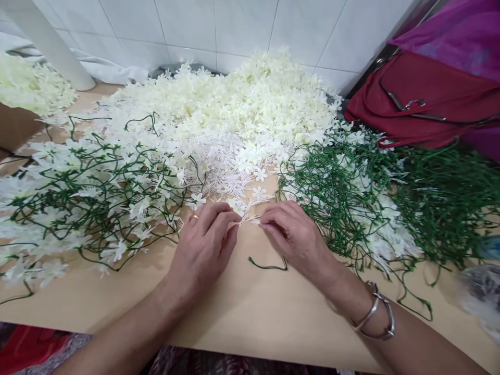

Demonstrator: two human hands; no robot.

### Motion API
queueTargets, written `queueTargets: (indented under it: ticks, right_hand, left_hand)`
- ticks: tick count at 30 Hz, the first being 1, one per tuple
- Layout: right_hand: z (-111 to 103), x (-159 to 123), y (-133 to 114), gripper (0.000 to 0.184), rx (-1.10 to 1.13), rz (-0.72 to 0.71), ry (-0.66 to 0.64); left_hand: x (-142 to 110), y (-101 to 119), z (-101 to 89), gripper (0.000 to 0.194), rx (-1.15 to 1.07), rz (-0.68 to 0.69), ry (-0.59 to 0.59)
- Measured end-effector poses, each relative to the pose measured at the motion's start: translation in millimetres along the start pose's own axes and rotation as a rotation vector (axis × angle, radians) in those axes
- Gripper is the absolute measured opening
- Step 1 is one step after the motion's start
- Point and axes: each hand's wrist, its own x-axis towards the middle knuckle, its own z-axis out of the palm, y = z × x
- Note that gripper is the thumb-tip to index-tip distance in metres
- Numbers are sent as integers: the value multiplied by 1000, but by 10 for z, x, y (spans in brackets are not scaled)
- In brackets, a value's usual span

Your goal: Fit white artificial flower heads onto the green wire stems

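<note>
My left hand (205,245) and my right hand (295,237) meet at the middle of a tan table (250,307). Both pinch a small white plastic flower piece (247,219) between their fingertips. A ring is on the left hand and a silver bracelet (375,312) on the right wrist. A short green stem (269,266) lies on the table under the right palm. Just beyond the fingers lies a heap of white plastic flower centres (224,166).
A big pile of cream artificial petals (242,104) fills the back. Finished green vines with white flowers (89,198) lie at the left. Bare green stems (390,192) lie at the right. A red bag (422,99) sits at the back right by a tiled wall.
</note>
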Motion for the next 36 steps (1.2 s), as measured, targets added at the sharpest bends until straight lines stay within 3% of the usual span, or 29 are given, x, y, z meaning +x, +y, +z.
queueTargets:
  ticks: [6, 14, 18, 21, 23, 26, 28, 31, 36]
  right_hand:
    - [-38, -6, 58, 18, 14, 40, 112]
    - [-62, 1, 72, 19, 59, 120, 188]
    - [-82, 6, 69, 20, 76, 150, 226]
    - [-120, 22, 29, 14, 76, 191, 317]
    - [-144, 29, -9, 12, 134, 210, 376]
    - [-163, 26, -72, 15, 310, 236, 455]
    - [-168, 17, -115, 17, 410, 239, 492]
    - [-172, 2, -171, 20, 456, 197, 479]
    - [-171, -12, -200, 24, 404, 92, 420]
  left_hand:
    - [83, -34, -48, 23, 153, -35, 19]
    - [396, -126, -79, 22, 308, 225, -140]
    - [475, -158, -33, 15, 245, 218, -96]
    - [482, -82, -16, 10, 15, 91, 22]
    - [477, 1, -19, 6, -215, -93, 72]
    - [465, 108, -28, 9, -596, -433, 27]
    - [456, 148, -29, 18, -848, -584, -34]
    - [445, 175, -27, 25, -1082, -695, -88]
    - [426, 189, -17, 19, -1143, -702, -100]
